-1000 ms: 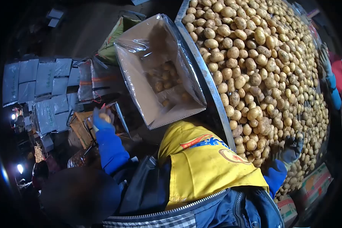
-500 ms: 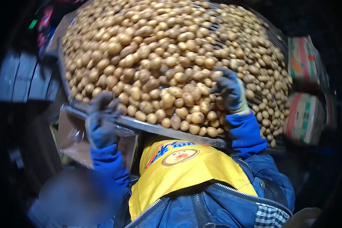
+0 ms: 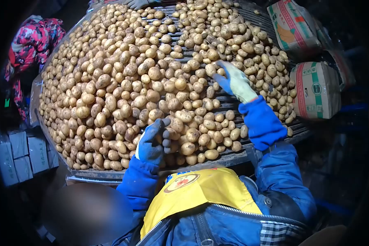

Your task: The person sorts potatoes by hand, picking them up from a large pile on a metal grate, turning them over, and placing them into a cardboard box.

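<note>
Potatoes (image 3: 123, 86) lie heaped over a wide dark slatted table (image 3: 224, 105). My left hand (image 3: 152, 141), in a blue and grey work glove, reaches past the near edge with its fingers apart and curved against the potatoes at the front. Farther in on the right, my right hand (image 3: 237, 84) wears a pale glove with blue fingers. Its thumb and fingers are spread, the tips right by a potato (image 3: 211, 69) beside a strip of bare slats. Both gloves come out of blue cuffs.
On the right stand printed cartons (image 3: 315, 88). White boxes (image 3: 37, 153) are stacked at the left. A person in a pink patterned jacket (image 3: 37, 43) is at the far left, and another gloved hand (image 3: 138, 3) rests at the table's far edge.
The view has shifted. My left hand has gone from the table's near edge at left onto the front potatoes; my right hand has moved farther in, with bare slats now showing near it.
</note>
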The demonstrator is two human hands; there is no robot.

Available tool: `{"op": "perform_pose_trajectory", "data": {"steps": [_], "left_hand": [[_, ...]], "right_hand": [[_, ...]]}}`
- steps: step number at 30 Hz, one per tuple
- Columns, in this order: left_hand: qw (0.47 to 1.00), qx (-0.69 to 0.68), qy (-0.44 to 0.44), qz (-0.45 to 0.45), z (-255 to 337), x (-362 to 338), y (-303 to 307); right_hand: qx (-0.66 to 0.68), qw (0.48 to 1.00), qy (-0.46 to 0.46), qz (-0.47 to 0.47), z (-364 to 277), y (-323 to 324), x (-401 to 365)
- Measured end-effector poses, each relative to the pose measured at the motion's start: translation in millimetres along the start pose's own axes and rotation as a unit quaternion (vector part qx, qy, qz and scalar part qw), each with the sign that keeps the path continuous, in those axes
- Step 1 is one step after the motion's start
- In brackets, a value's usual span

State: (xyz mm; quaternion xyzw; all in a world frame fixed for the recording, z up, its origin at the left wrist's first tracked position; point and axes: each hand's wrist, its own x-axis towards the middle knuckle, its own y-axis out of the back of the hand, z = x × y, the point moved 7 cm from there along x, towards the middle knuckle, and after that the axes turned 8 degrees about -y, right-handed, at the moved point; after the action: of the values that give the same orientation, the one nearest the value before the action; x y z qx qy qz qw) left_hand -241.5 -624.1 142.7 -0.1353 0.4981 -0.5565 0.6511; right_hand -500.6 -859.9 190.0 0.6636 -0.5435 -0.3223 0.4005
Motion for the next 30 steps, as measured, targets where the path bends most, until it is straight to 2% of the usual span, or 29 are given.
{"op": "perform_pose_trajectory", "data": {"steps": [1,3,5,6,7,10,11,13,14,16,17,19,20,21,23,24,27,28,29,30], "left_hand": [[0.998,0.058,-0.009,0.01,2.5,-0.5,5.4],[0.996,0.079,-0.024,0.018,4.8,-0.2,4.3],[0.997,0.073,-0.017,0.032,9.5,-2.7,2.2],[0.997,0.061,-0.014,0.05,9.2,-1.2,6.7],[0.997,0.061,-0.011,0.048,8.1,0.8,9.3],[0.998,0.043,-0.024,0.03,8.6,5.1,11.3],[0.998,0.043,-0.021,0.03,8.8,5.5,8.0],[0.996,0.076,-0.032,0.034,9.6,4.0,1.6],[0.994,0.082,-0.032,0.065,7.3,3.5,5.0],[0.994,0.087,-0.031,0.062,6.0,0.5,-4.9],[0.994,0.092,-0.031,0.057,7.7,-1.1,-9.8],[0.993,0.094,-0.028,0.066,9.4,-4.9,-8.6],[0.993,0.085,-0.03,0.07,10.7,-4.3,-7.0],[0.994,0.076,-0.033,0.075,12.2,-4.7,-5.0],[0.993,0.073,-0.042,0.081,13.5,-5.1,-5.5],[0.994,0.078,-0.035,0.068,12.6,-5.7,-7.7],[0.994,0.09,-0.016,0.057,8.0,-9.6,-3.7],[0.995,0.094,-0.014,0.038,6.4,-11.0,-6.0],[0.995,0.098,-0.011,0.018,4.7,-11.9,-8.1],[0.994,0.105,-0.011,0.008,4.5,-10.2,-7.6]], "right_hand": [[-0.006,0.999,0.047,0.011,-5.9,-7.7,10.9],[-0.202,0.973,0.112,-0.03,-23.4,-33.6,20.3],[-0.268,0.943,0.171,0.095,-25.8,-51.1,5.5],[-0.171,0.976,0.131,0.037,-22.6,-52.8,0.2],[-0.176,0.979,0.105,0.02,-24.7,-48.2,-6.6],[-0.092,0.989,0.105,-0.037,-20.9,-28.1,-36.1],[-0.052,0.987,0.148,-0.029,-19.1,-27.3,-48.0],[-0.144,0.98,0.125,-0.059,-17.0,-29.3,-57.6],[-0.144,0.98,0.124,-0.063,-14.8,-33.9,-56.0],[-0.041,0.993,0.111,-0.017,-16.4,-35.0,-37.4],[-0.108,0.991,0.077,-0.031,-13.5,-42.7,-28.8],[-0.155,0.983,0.063,-0.081,-16.5,-43.6,-13.4],[-0.15,0.972,0.025,-0.178,-12.8,-45.2,-1.9],[-0.174,0.962,0.013,-0.209,-14.8,-40.3,6.5],[-0.051,0.956,0.033,-0.286,-2.9,-45.6,28.4],[0.028,0.95,-0.017,-0.311,-2.2,-46.0,34.7],[-0.045,0.964,0.039,-0.259,-8.2,-40.5,26.7],[-0.078,0.98,0.087,-0.161,-8.2,-44.8,27.0],[-0.076,0.98,0.088,-0.163,1.8,-50.7,27.4],[-0.078,0.979,0.033,-0.185,-1.3,-45.9,26.2]]}}
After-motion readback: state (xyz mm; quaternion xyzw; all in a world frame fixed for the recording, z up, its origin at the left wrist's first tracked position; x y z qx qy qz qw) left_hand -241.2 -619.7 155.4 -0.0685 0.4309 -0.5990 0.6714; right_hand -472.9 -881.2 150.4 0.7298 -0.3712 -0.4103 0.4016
